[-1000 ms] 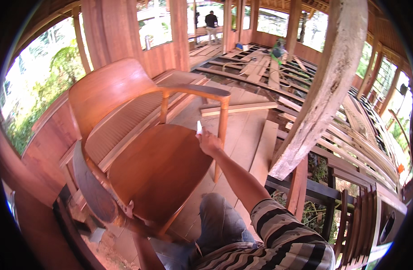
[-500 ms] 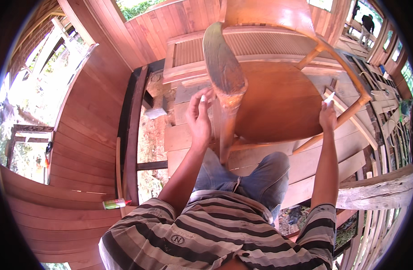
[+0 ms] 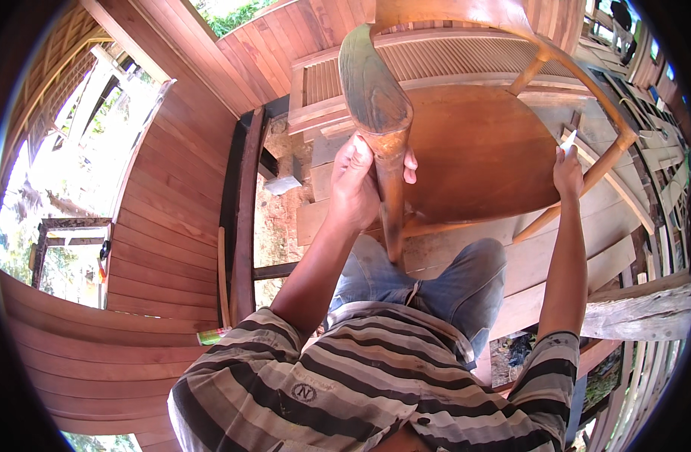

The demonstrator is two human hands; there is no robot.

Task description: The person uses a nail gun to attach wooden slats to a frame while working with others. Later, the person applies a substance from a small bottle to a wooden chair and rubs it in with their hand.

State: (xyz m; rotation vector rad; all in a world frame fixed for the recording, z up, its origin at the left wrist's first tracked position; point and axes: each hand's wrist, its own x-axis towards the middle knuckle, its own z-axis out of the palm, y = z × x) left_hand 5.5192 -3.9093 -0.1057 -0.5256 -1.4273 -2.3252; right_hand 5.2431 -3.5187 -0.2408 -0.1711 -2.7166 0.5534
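A brown wooden armchair stands in front of me, its broad seat (image 3: 473,154) facing up. The near left armrest (image 3: 373,83) is worn and darker than the rest. Just beneath that armrest, my left hand (image 3: 356,192) wraps round the upright chair post (image 3: 391,203), thumb on the near side and fingertips showing past it. At the seat's right edge, my right hand (image 3: 569,177) is closed on a small white pointed piece (image 3: 569,141), its tip sticking up above the fingers. The rest of that piece is hidden in the hand.
Behind the chair lies a slatted wooden panel (image 3: 436,64). Planks (image 3: 571,248) form the floor under the chair. A plank wall (image 3: 168,211) rises at left, with a green-and-white bottle (image 3: 212,336) near my left sleeve. A weathered beam (image 3: 643,310) lies at right; a person (image 3: 622,30) stands far off.
My left hand has moved from beside the armrest onto the post and closed round it. The right hand still grips the white piece. The whole view has shifted slightly.
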